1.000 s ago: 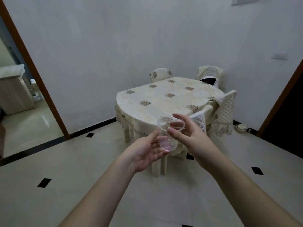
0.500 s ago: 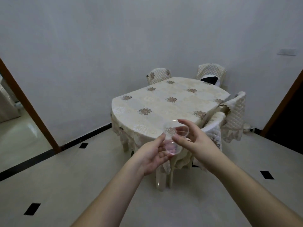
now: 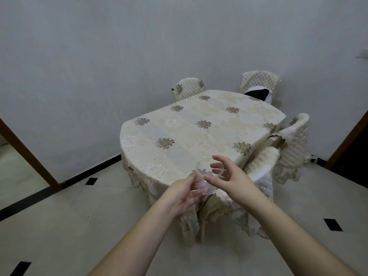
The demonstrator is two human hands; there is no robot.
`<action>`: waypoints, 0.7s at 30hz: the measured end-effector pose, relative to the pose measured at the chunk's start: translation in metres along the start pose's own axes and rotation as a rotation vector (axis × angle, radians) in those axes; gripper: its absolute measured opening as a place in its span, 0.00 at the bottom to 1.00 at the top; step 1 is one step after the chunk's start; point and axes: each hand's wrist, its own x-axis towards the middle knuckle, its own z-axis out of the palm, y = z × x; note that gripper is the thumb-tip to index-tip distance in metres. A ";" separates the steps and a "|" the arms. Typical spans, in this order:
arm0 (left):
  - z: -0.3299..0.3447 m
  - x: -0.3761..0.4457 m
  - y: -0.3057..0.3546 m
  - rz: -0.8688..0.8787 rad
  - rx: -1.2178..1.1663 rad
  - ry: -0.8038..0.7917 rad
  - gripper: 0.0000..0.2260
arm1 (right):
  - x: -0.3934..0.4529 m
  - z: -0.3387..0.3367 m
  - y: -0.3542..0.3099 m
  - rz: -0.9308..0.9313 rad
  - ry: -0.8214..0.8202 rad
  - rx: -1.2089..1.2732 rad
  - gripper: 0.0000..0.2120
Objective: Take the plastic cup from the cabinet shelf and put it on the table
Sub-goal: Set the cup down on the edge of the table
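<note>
Two hands: both on one clear, thin-walled plastic cup (image 3: pixel 208 174), held in the air, not on any surface.
View: head cam, the only one; looks fwd & down.
Left hand (image 3: pixel 180 194): cradles the cup's lower part from below-left; thumb up along the near wall, fingers curled under the base.
Right hand (image 3: pixel 229 179): pinches the rim; thumb on the near side, index reaching over the far lip. Rest of fingers loose.
Cup axis: roughly upright, mouth tipped a bit away from the person; base toward left palm.
Cup look: see-through, round rim catching light, appears empty; walls hard to trace against the cloth.
Key relation: oval table w/ cream floral tablecloth (image 3: pixel 179 124) lies ahead of & beyond the hands; cup overlaps the table's near edge in view, whether it is truly over the top I can't tell.
Nearer hand: both touching; right sits further fwd, toward the near edge.
Chairs: quilted cream-covered chair (image 3: pixel 264 166) tucked at the table's near-right side, just beside the right hand's path.
Next move (judgement): a short reach fwd & down onto the near edge zone of the top.
</note>
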 end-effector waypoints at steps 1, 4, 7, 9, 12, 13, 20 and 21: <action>0.005 0.014 -0.001 0.003 -0.003 0.003 0.16 | 0.011 -0.007 0.007 0.004 -0.010 -0.012 0.40; 0.016 0.056 -0.006 0.004 -0.006 0.009 0.13 | 0.043 -0.024 0.030 0.010 -0.018 -0.048 0.36; 0.026 0.089 -0.008 -0.001 -0.001 0.039 0.12 | 0.068 -0.034 0.054 0.025 -0.018 -0.057 0.33; 0.028 0.108 -0.010 0.013 -0.005 0.056 0.12 | 0.080 -0.037 0.067 0.040 -0.023 -0.054 0.33; 0.026 0.136 -0.010 0.005 0.002 0.080 0.15 | 0.101 -0.041 0.086 0.061 -0.028 -0.052 0.33; 0.024 0.146 -0.011 -0.007 0.007 0.080 0.15 | 0.108 -0.042 0.092 0.071 -0.028 -0.051 0.33; 0.001 0.216 -0.013 -0.092 0.045 0.030 0.11 | 0.157 -0.032 0.130 0.133 0.009 -0.122 0.34; -0.004 0.231 -0.012 -0.106 0.053 0.017 0.11 | 0.167 -0.029 0.138 0.149 0.022 -0.143 0.35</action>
